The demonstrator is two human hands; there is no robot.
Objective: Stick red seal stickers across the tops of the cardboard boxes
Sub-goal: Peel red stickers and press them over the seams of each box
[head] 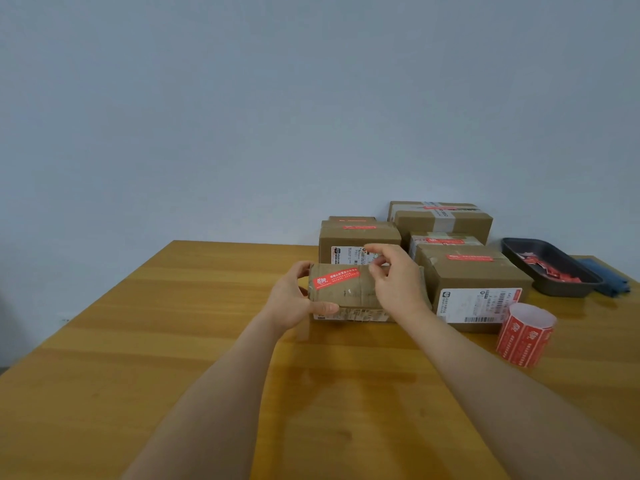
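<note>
Progress is judged near complete. Small box [349,292], just left of the large labelled box [474,289], is gripped at its left end by the left hand [294,299]; a red seal sticker [335,278] lies across its top. Right hand [394,282] hovers over its right end, fingers loosely curled, apparently holding nothing. Boxes behind are seen sealed; sticker roll [524,336] stands right of the large box.

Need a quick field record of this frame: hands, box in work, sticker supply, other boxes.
left hand: grips left end of the front box
right hand: over the box's right end, fingers curled
red seal sticker: on the box top
sticker roll: upright on table, right
sealed boxes: stacked behind
black tray: holds red scraps
</note>
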